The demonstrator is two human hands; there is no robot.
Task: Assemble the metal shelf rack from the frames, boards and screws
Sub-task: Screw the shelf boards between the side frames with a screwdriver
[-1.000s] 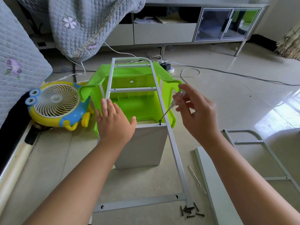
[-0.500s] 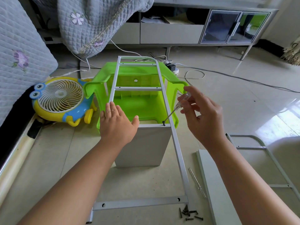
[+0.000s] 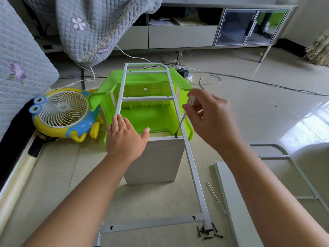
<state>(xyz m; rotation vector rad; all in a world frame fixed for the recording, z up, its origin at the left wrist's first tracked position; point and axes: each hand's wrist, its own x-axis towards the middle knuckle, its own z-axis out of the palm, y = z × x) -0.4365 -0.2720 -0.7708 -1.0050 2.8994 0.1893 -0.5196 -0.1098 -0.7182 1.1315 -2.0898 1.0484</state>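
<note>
Left hand (image 3: 124, 139) lies flat, fingers straight, on the top edge of the grey board (image 3: 156, 159) standing under the white frame (image 3: 191, 168). Right hand (image 3: 211, 120) pinches the screwdriver (image 3: 183, 116), tip on a screw (image 3: 176, 136) at the board's right corner. Loose screws (image 3: 207, 232) lie on the floor at the frame's near end.

The left hand (image 3: 124, 139) lies flat, fingers straight, on the top edge of an upright grey board (image 3: 156, 161) under the white metal frame (image 3: 191, 168). The right hand (image 3: 211, 120) pinches a clear-handled screwdriver (image 3: 183, 118), its tip on a dark screw (image 3: 176, 136) at the board's right corner. Loose screws (image 3: 207, 232) lie near the frame's foot. A green stool (image 3: 142, 111) sits beyond.
</note>
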